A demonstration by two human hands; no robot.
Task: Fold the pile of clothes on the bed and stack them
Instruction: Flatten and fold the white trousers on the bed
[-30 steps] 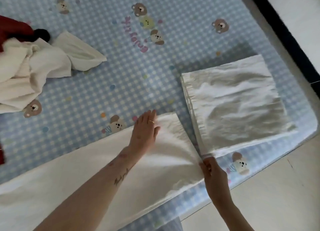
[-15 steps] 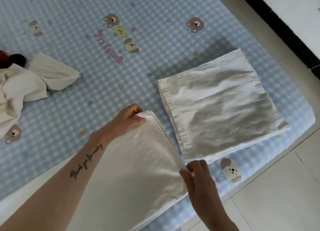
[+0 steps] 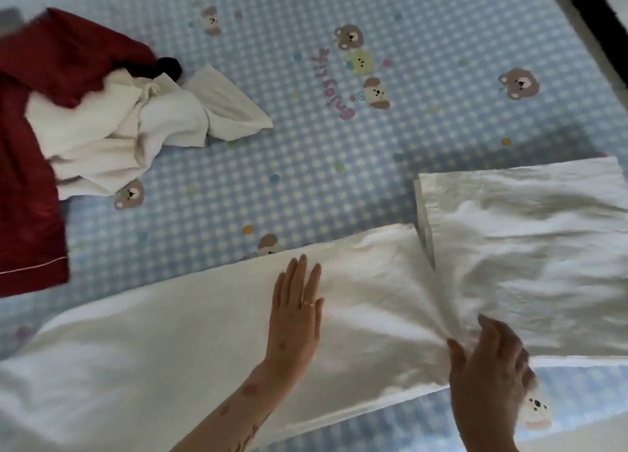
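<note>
left hand (image 3: 295,310) lies flat, fingers straight, on the long white cloth strip (image 3: 176,343); right hand (image 3: 489,373) pinches its right end – tugging could drag the touching folded white square (image 3: 523,258) askew.

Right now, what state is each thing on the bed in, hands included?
Long white cloth: spread flat, only partly folded.
Folded white cloth: folded square, lying flat.
Cream garments: crumpled, unfolded.
Dark red garment: unfolded, loosely spread.
Left hand: flat, fingers straight, pressing on the long white cloth.
Right hand: at the long cloth's near corner; grip unclear.
</note>
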